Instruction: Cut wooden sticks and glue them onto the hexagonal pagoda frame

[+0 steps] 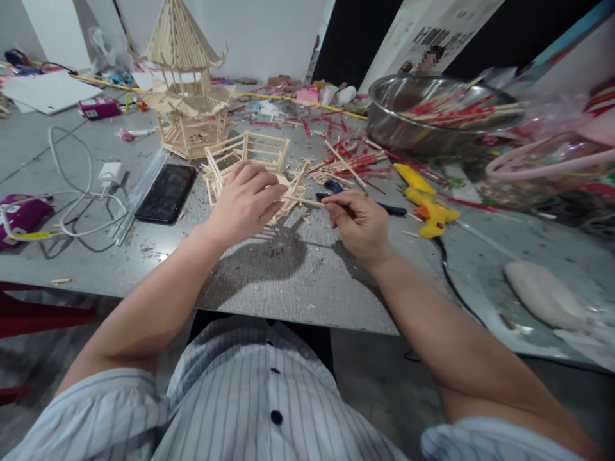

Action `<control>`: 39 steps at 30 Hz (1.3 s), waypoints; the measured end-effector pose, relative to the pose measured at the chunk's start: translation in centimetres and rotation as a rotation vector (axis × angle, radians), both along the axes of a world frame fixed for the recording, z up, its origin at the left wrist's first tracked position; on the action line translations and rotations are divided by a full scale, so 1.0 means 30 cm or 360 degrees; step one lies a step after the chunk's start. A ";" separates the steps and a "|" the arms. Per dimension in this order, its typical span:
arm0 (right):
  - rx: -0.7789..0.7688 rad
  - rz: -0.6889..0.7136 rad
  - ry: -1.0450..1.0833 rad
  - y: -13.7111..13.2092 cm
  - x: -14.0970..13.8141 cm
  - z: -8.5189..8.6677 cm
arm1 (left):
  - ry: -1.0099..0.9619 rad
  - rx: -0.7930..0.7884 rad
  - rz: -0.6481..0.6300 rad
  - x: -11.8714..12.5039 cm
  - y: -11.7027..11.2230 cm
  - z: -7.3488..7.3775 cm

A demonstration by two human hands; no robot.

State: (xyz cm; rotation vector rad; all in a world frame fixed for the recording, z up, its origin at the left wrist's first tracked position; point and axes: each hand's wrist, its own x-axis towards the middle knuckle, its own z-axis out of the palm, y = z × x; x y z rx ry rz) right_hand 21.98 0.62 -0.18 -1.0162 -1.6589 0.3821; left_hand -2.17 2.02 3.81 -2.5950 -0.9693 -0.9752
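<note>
A thin wooden stick [306, 201] spans the gap between my two hands above the table. My right hand [362, 223] pinches its right end between thumb and fingertips. My left hand [250, 195] is closed with curled fingers around the left end; its thumb is mostly hidden. Just behind my left hand stands a small open frame of glued sticks [264, 148], partly covered by that hand. Short stick pieces [295, 182] lie loosely beside it. A dark blue hand tool [394, 210], possibly cutters, lies behind my right hand, its middle hidden.
A stick-built pagoda [187, 102] stands at back left, near a black phone [166, 193] and white charger [111, 174]. Red-tipped sticks [353, 160] lie before a steel basin [384, 121]. A yellow glue gun [430, 205] with trailing cord is at right.
</note>
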 end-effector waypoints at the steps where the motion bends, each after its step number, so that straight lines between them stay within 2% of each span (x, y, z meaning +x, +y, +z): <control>1: 0.0004 0.0001 0.0009 0.001 0.000 -0.001 | 0.0010 0.0001 -0.0004 0.003 0.005 -0.005; 5: 0.0080 0.0018 -0.0034 0.005 -0.001 -0.003 | 0.0020 0.0065 0.0038 -0.005 0.027 -0.021; 13: 0.0288 -0.0035 -0.0177 0.015 -0.005 -0.007 | -0.0006 0.0131 -0.0021 -0.005 0.051 -0.044; 19: 0.0239 -0.0058 -0.0222 0.018 -0.005 -0.012 | -0.0037 0.0151 -0.0038 -0.005 0.054 -0.049; 32: 0.0136 -0.0025 -0.0087 0.029 0.016 -0.029 | 0.0137 0.0349 0.0143 0.034 0.025 -0.067; 39: 0.0144 -0.0001 -0.0124 0.030 0.018 -0.032 | 0.0181 0.0328 0.0206 0.033 0.020 -0.078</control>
